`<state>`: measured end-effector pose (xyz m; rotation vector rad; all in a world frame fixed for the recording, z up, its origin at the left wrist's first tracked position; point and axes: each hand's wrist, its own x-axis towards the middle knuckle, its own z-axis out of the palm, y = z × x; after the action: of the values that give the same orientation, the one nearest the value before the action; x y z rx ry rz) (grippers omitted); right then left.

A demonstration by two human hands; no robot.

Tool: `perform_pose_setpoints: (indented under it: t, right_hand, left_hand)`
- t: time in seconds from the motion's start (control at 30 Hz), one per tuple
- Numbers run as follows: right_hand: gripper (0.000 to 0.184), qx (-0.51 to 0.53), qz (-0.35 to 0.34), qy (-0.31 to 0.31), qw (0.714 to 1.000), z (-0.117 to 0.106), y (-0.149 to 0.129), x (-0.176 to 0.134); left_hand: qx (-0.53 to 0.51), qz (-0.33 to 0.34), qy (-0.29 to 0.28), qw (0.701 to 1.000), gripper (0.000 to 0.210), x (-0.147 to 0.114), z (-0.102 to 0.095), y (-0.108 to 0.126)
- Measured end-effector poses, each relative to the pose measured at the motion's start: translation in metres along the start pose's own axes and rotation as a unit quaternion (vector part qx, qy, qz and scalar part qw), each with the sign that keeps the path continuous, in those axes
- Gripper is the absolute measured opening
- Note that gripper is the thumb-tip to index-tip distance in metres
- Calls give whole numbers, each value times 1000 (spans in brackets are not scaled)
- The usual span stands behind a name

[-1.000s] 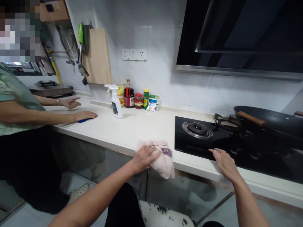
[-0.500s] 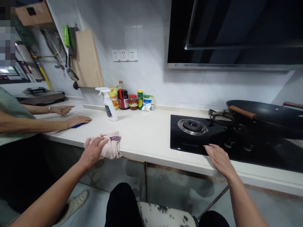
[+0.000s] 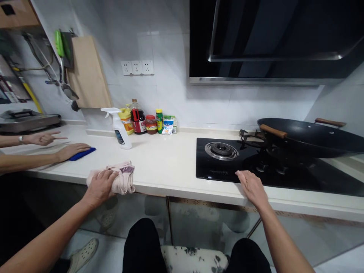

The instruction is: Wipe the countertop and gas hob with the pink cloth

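Note:
My left hand grips a folded pale pink cloth at the front edge of the white counter. The cloth lies bunched on the countertop, with a purple patch on its upper right. My right hand rests at the front edge of the black gas hob, fingers stretched out and nothing in them. Behind the cloth stands a white spray bottle, upright and apart from my hand.
At the left, another person's hand lies on a blue cloth; their other hand points rightward. A soy sauce bottle, red-lidded jar and packets line the wall. A large wok sits on the hob's right, beneath the range hood.
My view has turned a little to the right. The other person's raised hand now has a finger extended, and more of their blue cloth shows. My hands keep their places.

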<state>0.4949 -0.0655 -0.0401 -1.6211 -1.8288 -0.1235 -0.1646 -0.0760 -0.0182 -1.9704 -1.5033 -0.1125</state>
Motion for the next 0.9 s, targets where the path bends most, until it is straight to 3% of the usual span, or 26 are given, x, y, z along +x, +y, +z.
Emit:
perform_pose_setpoints:
  t: [0.17,0.33,0.5,0.77,0.9]
  right_hand:
    - [66,55,38,33,997,-6,-7,0]
    - [69,67,52,47,995,-6,-8,-1]
    - [68,51,41,38,997,-5,-8,0]
    - [67,58,36,28,997,-7,-9,-1]
    - [67,68,36,28,997,-8,-10,-1]
  left_hand:
    - [-19,-4,-8,1000,58,6,-5,8]
    - [-30,6,-21,999,58,18,-20,39]
    - [-49,58,-23,997,56,36,-48,93]
    - [-113,142,5,983,54,74,-81,210]
    - [-137,156,31,978,54,84,-90,245]
